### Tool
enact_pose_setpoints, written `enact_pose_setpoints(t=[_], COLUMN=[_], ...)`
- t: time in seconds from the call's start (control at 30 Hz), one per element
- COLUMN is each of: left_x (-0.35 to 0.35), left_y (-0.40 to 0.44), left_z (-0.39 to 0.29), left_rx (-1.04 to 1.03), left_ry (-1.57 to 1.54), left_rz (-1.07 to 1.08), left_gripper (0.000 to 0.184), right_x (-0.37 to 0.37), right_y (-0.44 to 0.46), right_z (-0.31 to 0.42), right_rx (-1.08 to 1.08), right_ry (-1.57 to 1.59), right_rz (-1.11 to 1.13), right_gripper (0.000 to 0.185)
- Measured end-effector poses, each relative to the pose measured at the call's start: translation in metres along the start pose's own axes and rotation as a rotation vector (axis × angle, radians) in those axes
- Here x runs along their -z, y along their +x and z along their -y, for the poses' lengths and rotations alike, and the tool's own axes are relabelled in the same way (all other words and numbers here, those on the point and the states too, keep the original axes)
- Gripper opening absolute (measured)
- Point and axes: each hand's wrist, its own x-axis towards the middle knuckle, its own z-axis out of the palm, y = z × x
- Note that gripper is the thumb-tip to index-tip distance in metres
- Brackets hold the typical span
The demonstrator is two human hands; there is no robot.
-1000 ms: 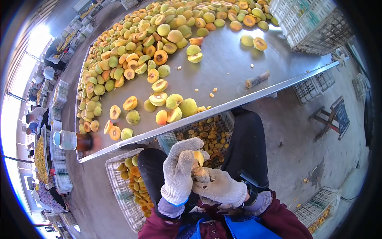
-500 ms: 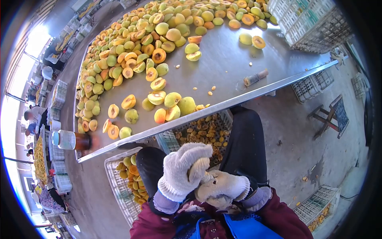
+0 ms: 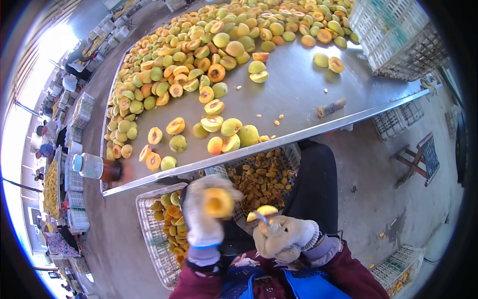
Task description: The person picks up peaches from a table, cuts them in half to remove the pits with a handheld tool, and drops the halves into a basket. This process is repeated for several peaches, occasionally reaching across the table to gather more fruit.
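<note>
My left hand (image 3: 206, 209), in a whitish knit glove and blurred by motion, holds a fruit half (image 3: 218, 202) with its hollow orange face up. It hangs over my lap, near the crate of fruit halves (image 3: 172, 226). To its right my right hand (image 3: 284, 238), gloved and with curled fingers, grips a thin metal tool (image 3: 266, 220). A yellow fruit piece (image 3: 262, 213) is at the tool's end. Below the table edge, between my knees, stands a crate of small brown-yellow pieces (image 3: 261, 179).
The metal table (image 3: 289, 107) bears a large pile of fruit (image 3: 199, 55), a jar of dark liquid (image 3: 97, 167), a short roll-like object (image 3: 331, 107) and a white crate (image 3: 393, 40). A stool (image 3: 420, 158) and a crate (image 3: 398, 269) stand right. People work far left.
My hands have come apart. The left one has moved left with a fruit half now showing in it, and the tool and a fruit piece now show at my right hand. The view has shifted slightly.
</note>
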Motion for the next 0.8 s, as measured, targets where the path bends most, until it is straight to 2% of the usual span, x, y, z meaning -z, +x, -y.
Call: enact_pose_setpoints(t=[0.03, 0.07, 0.1, 0.13, 0.17, 0.27, 0.3, 0.33, 0.37, 0.4, 0.43, 0.5, 0.53, 0.57, 0.6, 0.63, 0.67, 0.7, 0.73, 0.77, 0.8], left_x=[0.019, 0.043, 0.061, 0.069, 0.076, 0.087, 0.057, 0.054, 0.037, 0.023, 0.019, 0.02, 0.028, 0.006, 0.0, -0.001, -0.006, -0.009, -0.006, -0.009, -0.019], left_y=[0.002, 0.006, 0.012, 0.02, 0.03, 0.064, 0.071, 0.094, 0.11, 0.124, 0.137, 0.162, 0.165, 0.14, 0.123, 0.104, 0.083, 0.064, 0.051, 0.049, 0.044], left_z=[-0.009, -0.02, -0.026, -0.022, -0.017, -0.009, -0.013, 0.004, 0.005, 0.004, 0.004, 0.012, 0.021, -0.005, -0.011, -0.014, -0.023, -0.027, -0.023, -0.019, -0.017], left_rx=[-0.098, -0.207, -0.314, -0.319, -0.403, -0.649, -0.448, -0.425, -0.468, -0.511, -0.514, 0.017, -0.107, 0.043, -0.006, -0.05, -0.052, -0.056, -0.103, -0.432, -0.513], left_ry=[0.052, 0.31, 0.568, 0.572, 0.765, 1.338, 1.171, 1.069, 1.298, 1.526, 1.52, 1.063, 0.889, 0.671, 0.332, -0.008, 0.033, 0.073, 0.154, 0.674, 1.033], left_rz=[-0.094, -0.216, -0.339, -0.34, -0.308, -0.179, -0.105, -0.04, 0.025, 0.091, 0.093, 0.128, 0.115, 0.073, 0.151, 0.212, 0.276, 0.341, 0.493, 0.64, 0.638], left_gripper=[0.045, 0.043, 0.041, 0.041, 0.038, 0.04, 0.046, 0.052, 0.053, 0.054, 0.054, 0.053, 0.048, 0.044, 0.046, 0.049, 0.05, 0.052, 0.046, 0.039, 0.036], right_x=[-0.003, -0.002, 0.0, 0.001, -0.003, -0.014, -0.012, -0.01, -0.009, -0.011, -0.013, -0.014, -0.014, -0.013, -0.01, -0.004, 0.0, -0.002, -0.004, -0.006, -0.005], right_y=[-0.001, 0.001, 0.002, 0.003, 0.007, 0.022, 0.023, 0.023, 0.022, 0.022, 0.021, 0.019, 0.019, 0.019, 0.021, 0.025, 0.028, 0.03, 0.03, 0.03, 0.031], right_z=[0.001, 0.005, 0.009, 0.012, 0.013, 0.014, 0.011, 0.007, 0.006, 0.008, 0.011, 0.017, 0.018, 0.017, 0.011, 0.001, -0.004, -0.004, -0.002, 0.0, 0.002], right_rx=[0.022, 0.028, -0.11, -0.251, -0.251, -0.389, -0.39, -0.356, -0.32, -0.32, -0.323, -0.325, -0.32, -0.316, -0.319, -0.252, -0.179, -0.184, -0.204, -0.223, -0.225], right_ry=[-0.046, -0.046, -0.049, -0.053, -0.056, -0.287, -0.289, -0.43, -0.571, -0.574, -0.684, -0.79, -0.87, -0.947, -0.933, -1.112, -1.3, -1.297, -1.336, -1.377, -1.381], right_rz=[-0.203, -0.197, -0.254, -0.31, -0.303, -0.481, -0.484, -0.563, -0.642, -0.649, -0.672, -0.707, -0.714, -0.721, -0.73, -0.786, -0.832, -0.829, -0.835, -0.84, -0.836], right_gripper=[0.018, 0.018, 0.016, 0.014, 0.014, 0.013, 0.013, 0.017, 0.022, 0.022, 0.027, 0.032, 0.035, 0.038, 0.038, 0.039, 0.04, 0.04, 0.041, 0.042, 0.042])
